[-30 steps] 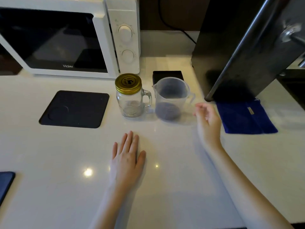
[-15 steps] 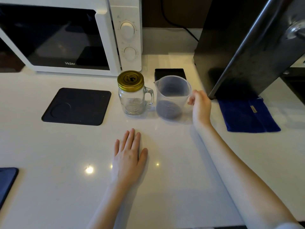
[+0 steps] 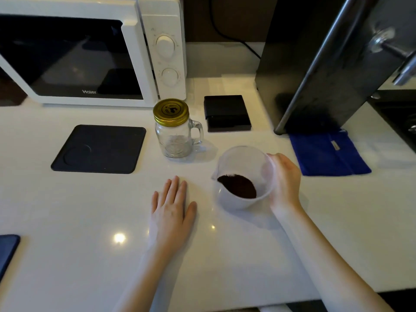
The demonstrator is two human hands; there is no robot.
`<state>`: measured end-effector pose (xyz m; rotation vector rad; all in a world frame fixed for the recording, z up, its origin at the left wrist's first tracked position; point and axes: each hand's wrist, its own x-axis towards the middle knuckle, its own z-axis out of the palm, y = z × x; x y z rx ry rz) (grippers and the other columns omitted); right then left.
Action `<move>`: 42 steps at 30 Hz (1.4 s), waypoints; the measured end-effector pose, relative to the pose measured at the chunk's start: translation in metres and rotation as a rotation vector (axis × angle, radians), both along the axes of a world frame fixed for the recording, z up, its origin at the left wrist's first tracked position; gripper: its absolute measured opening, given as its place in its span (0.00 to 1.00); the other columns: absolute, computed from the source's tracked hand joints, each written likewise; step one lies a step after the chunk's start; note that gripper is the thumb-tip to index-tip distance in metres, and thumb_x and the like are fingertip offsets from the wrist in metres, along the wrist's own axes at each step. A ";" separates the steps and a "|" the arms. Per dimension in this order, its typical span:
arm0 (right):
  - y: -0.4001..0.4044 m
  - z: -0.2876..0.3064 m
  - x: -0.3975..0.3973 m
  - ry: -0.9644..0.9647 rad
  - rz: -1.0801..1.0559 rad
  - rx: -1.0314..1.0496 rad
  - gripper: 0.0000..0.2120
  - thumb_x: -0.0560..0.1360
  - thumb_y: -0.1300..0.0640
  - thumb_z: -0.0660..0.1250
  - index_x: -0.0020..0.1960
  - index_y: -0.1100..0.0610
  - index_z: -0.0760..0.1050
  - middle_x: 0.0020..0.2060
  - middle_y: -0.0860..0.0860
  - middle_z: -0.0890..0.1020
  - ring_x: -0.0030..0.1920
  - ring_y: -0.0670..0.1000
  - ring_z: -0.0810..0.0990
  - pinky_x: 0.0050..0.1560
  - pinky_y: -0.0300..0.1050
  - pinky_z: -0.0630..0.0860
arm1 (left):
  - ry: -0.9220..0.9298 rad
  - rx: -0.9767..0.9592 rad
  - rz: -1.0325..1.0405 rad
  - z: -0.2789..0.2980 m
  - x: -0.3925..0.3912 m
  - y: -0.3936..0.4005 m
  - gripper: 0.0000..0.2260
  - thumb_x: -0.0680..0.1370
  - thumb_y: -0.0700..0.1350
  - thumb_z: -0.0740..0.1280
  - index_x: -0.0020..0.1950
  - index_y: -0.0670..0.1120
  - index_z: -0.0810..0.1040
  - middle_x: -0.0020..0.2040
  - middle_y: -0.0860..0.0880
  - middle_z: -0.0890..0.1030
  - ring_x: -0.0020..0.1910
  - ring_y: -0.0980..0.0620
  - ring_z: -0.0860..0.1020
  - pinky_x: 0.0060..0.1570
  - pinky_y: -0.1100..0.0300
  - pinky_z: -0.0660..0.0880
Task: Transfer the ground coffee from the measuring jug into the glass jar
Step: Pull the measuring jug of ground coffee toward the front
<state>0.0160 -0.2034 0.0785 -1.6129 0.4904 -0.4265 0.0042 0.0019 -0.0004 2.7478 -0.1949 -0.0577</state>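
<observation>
Across the upper left of the frame the microwave [image 3: 90,52] stands as it did, and the counter [image 3: 67,221] fills the rest. What we see changed is the jug [image 3: 244,176]: half a second ago it stood beside the jar [image 3: 174,129], in front of the black block [image 3: 226,112]; now it sits right of centre, nearer us and well apart from the jar, tipped so we look in at the coffee [image 3: 237,186] heaped toward the spout. Our right hand [image 3: 284,179] is clamped on its handle side. Our left hand [image 3: 172,210] lies flat on the counter as before, fingers spread, holding nothing. The jar's gold lid [image 3: 170,111] is still on, so we judge that pouring must wait until the lid comes off, likely work for the left hand
</observation>
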 end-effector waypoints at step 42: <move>0.007 0.013 0.100 0.016 0.866 -0.911 0.18 0.76 0.59 0.63 0.65 0.58 0.69 0.59 0.54 0.78 0.57 0.50 0.75 0.56 0.42 0.71 | 0.007 0.056 -0.002 0.001 -0.006 -0.003 0.32 0.73 0.60 0.35 0.76 0.51 0.47 0.78 0.52 0.46 0.76 0.54 0.42 0.71 0.54 0.38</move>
